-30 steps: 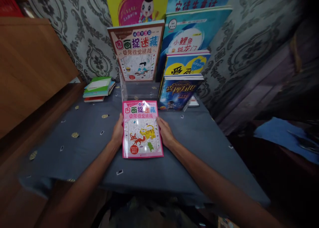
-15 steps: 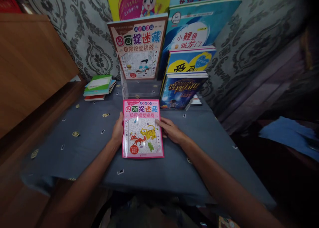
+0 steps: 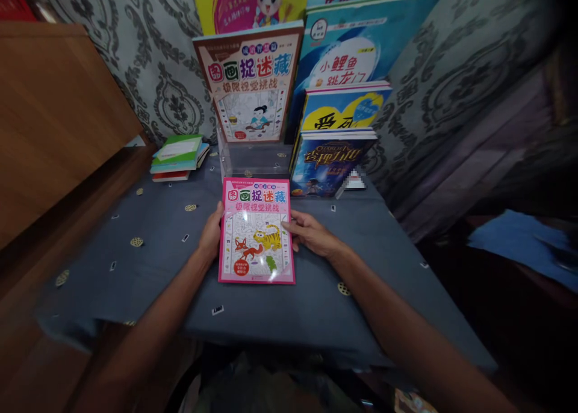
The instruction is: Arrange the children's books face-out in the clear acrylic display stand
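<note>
A pink picture book point(image 3: 256, 231) with a fox and a tiger on its cover lies flat on the blue-grey tablecloth point(image 3: 149, 262). My left hand point(image 3: 211, 232) grips the book's left edge, thumb on the cover. My right hand point(image 3: 310, 232) rests at the right edge with its fingers reaching onto the cover. A clear acrylic stand point(image 3: 253, 160) sits just behind the book.
Several books stand against the patterned wall: a brown-framed one point(image 3: 250, 82), a blue one point(image 3: 356, 46) and a dark blue one point(image 3: 329, 163). A small stack of books point(image 3: 178, 157) lies at the back left. A wooden cabinet point(image 3: 49, 112) is on the left.
My right hand has slid from beside the book's right edge onto its cover. The book's right side has shifted slightly. The left hand has stayed at the left edge.
</note>
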`<state>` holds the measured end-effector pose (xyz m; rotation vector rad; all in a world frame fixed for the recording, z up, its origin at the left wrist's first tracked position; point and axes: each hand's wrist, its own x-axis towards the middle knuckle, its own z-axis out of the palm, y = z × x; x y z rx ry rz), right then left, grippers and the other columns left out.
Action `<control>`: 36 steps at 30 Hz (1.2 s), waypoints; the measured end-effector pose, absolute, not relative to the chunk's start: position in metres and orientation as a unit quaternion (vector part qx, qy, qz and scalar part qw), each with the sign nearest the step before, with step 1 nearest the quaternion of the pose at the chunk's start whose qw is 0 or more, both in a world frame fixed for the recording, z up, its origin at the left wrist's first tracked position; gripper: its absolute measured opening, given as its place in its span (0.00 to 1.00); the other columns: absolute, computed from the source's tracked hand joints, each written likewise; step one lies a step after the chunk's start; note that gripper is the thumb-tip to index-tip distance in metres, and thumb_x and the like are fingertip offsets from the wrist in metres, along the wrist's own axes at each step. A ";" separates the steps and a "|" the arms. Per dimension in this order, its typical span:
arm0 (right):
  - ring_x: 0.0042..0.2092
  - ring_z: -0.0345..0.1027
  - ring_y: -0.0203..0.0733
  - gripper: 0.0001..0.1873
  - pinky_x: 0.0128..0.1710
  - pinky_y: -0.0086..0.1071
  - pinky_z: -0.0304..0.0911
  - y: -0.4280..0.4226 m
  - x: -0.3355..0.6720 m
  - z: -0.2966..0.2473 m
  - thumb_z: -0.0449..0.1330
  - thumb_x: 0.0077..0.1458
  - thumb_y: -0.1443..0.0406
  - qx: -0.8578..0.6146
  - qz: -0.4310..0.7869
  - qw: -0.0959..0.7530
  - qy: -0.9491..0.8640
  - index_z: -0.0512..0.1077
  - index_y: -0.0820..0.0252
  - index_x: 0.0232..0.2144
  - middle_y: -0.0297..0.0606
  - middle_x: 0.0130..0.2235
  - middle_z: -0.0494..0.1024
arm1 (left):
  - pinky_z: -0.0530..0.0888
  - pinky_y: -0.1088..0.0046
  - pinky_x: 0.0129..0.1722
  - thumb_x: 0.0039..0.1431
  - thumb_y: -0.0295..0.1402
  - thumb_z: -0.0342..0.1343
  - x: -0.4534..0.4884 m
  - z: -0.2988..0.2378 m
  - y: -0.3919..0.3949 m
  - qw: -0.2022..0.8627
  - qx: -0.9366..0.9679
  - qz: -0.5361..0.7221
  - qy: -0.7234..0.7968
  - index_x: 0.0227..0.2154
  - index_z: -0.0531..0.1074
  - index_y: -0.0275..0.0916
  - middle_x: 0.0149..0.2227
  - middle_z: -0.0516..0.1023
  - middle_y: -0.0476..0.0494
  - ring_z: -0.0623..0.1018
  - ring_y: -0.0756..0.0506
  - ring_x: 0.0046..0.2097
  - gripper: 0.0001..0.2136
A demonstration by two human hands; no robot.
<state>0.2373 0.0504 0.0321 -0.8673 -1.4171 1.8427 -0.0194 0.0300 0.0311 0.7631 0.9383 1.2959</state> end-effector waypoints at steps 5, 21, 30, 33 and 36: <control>0.27 0.68 0.33 0.31 0.17 0.25 0.60 0.053 0.237 0.034 0.68 0.51 0.53 -0.332 0.676 0.371 -0.543 0.72 0.57 0.55 0.43 0.41 0.82 | 0.79 0.58 0.47 0.42 0.46 0.73 -0.024 0.049 0.025 0.605 0.362 0.585 0.401 0.38 0.80 0.38 0.38 0.86 0.41 0.83 0.35 0.46 0.22; 0.27 0.70 0.39 0.20 0.22 0.30 0.65 0.045 0.233 0.092 0.63 0.55 0.51 -0.310 0.480 0.465 -0.676 0.73 0.57 0.45 0.38 0.36 0.81 | 0.75 0.70 0.42 0.52 0.46 0.67 -0.037 0.091 0.029 0.474 0.548 0.574 0.382 0.39 0.79 0.39 0.38 0.83 0.45 0.80 0.44 0.39 0.18; 0.32 0.68 0.43 0.14 0.31 0.34 0.63 0.042 0.226 0.078 0.56 0.61 0.52 -0.372 0.308 0.494 -0.723 0.70 0.55 0.32 0.37 0.31 0.75 | 0.72 0.71 0.45 0.59 0.49 0.59 -0.026 0.070 0.035 0.337 0.585 0.607 0.420 0.38 0.73 0.41 0.39 0.78 0.46 0.75 0.45 0.43 0.16; 0.31 0.68 0.43 0.14 0.32 0.34 0.62 0.040 0.223 0.067 0.52 0.64 0.53 -0.384 0.289 0.501 -0.719 0.69 0.54 0.34 0.36 0.30 0.74 | 0.71 0.70 0.47 0.61 0.49 0.56 -0.024 0.056 0.035 0.306 0.586 0.606 0.443 0.39 0.72 0.42 0.39 0.77 0.47 0.74 0.44 0.44 0.15; 0.31 0.69 0.44 0.14 0.32 0.35 0.63 0.039 0.221 0.063 0.52 0.65 0.53 -0.386 0.277 0.506 -0.720 0.69 0.54 0.35 0.37 0.31 0.75 | 0.70 0.69 0.49 0.63 0.50 0.55 -0.023 0.050 0.035 0.290 0.589 0.600 0.458 0.40 0.71 0.43 0.40 0.76 0.47 0.74 0.44 0.45 0.15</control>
